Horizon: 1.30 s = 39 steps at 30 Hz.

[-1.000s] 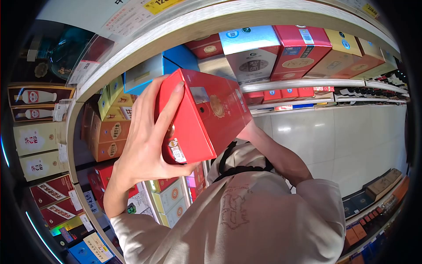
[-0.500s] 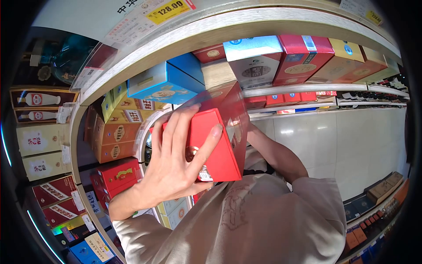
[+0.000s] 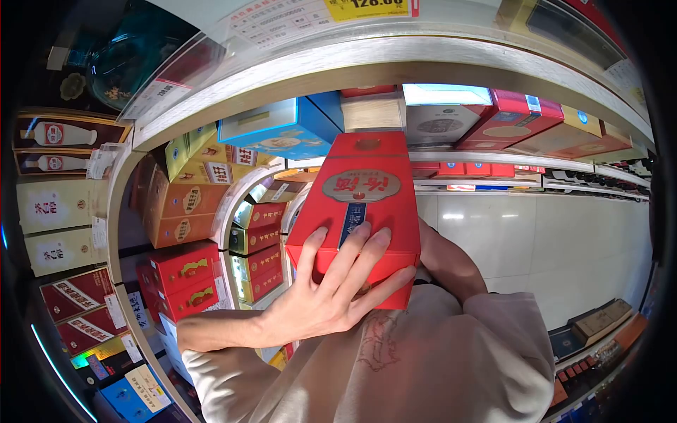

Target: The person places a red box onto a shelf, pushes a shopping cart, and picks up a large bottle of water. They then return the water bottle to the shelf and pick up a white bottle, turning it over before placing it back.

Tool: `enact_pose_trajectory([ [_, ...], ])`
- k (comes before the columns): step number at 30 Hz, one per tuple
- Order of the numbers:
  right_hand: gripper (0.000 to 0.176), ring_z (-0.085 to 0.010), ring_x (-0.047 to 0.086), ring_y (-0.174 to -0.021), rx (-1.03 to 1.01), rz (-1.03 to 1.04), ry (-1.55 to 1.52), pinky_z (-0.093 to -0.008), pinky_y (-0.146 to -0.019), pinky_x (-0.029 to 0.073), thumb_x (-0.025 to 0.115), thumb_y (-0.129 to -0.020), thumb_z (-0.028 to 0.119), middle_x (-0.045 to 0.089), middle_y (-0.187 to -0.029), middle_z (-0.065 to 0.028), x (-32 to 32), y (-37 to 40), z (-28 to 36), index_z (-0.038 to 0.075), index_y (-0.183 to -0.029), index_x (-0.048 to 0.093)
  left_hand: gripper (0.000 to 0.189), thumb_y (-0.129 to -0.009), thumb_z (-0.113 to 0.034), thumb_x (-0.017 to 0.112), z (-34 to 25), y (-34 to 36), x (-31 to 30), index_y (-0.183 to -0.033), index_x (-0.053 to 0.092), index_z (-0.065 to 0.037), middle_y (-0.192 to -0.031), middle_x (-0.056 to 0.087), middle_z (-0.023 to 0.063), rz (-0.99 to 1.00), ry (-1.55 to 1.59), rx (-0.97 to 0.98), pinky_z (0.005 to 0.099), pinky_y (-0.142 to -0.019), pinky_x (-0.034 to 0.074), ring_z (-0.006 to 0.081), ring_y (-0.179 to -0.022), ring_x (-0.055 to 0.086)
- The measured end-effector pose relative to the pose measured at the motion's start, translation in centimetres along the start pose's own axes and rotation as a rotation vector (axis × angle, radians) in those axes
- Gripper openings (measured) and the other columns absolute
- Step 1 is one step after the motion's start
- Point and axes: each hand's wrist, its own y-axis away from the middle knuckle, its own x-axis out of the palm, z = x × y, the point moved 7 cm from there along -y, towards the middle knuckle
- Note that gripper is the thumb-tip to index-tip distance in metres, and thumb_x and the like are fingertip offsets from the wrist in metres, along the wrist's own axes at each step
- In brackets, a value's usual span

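Observation:
A red liquor gift box (image 3: 384, 225) with a silver oval label and a dark blue strip is held before my chest. Its broad printed face is turned up, and its far end reaches toward the shelf. My left hand (image 3: 328, 285) lies over the near edge, fingers spread and bent onto the box, thumb side hidden. My right forearm (image 3: 455, 264) comes in behind the box's right side. The box hides my right hand, so its fingers do not show.
Beyond the box is a curved shelf edge (image 3: 395, 53) with price tags. A blue box (image 3: 278, 130), a silver box (image 3: 441, 123) and a red box (image 3: 508, 120) stand there. Stacked boxes (image 3: 180, 211) fill shelves at left. Tiled floor (image 3: 486, 247) lies at right.
The red box has turned so its labelled face now shows and has shifted right. My left hand has moved right and lower with it, its fingers now over the edge onto the labelled face.

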Motion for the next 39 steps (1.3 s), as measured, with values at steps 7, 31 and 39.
enact_pose_trajectory([
  [7,0.073,-0.0326,0.045,-0.143,-0.026,-0.085,0.007,-0.0535,-0.119,0.035,0.038,-0.106,0.064,0.047,-0.157,-0.0125,-0.1,0.8,-0.3,0.008,-0.152,0.046,0.058,-0.083,-0.023,0.062,3.2,-0.9,-1.3,-0.140,0.066,-0.017,-0.144,0.056,0.0262,-0.013,0.083,-0.118,0.0643,-0.109,0.036,0.0369,-0.132,0.055],
  [31,0.083,-0.0348,0.033,-0.153,-0.199,0.043,-0.094,-0.0555,-0.127,0.025,0.032,-0.106,0.068,0.032,-0.165,-0.0206,3.8,7.0,-0.1,0.001,-0.157,0.033,0.120,-0.058,-0.041,0.091,11.4,-7.7,-0.7,-0.162,0.037,-0.012,-0.158,0.031,0.0319,0.147,0.164,-0.052,0.0604,-0.117,0.031,0.0513,-0.143,0.036],
  [39,0.091,-0.0349,0.031,-0.154,-0.281,-0.011,0.209,-0.0522,-0.126,0.028,0.042,-0.108,0.059,0.021,-0.167,-0.0252,6.6,6.0,0.7,0.003,-0.164,-0.002,0.119,-0.057,-0.036,0.087,12.6,-8.5,-0.4,-0.163,0.036,-0.018,-0.157,0.036,0.0312,0.111,0.095,-0.102,0.0598,-0.118,0.034,0.0513,-0.145,0.035],
])
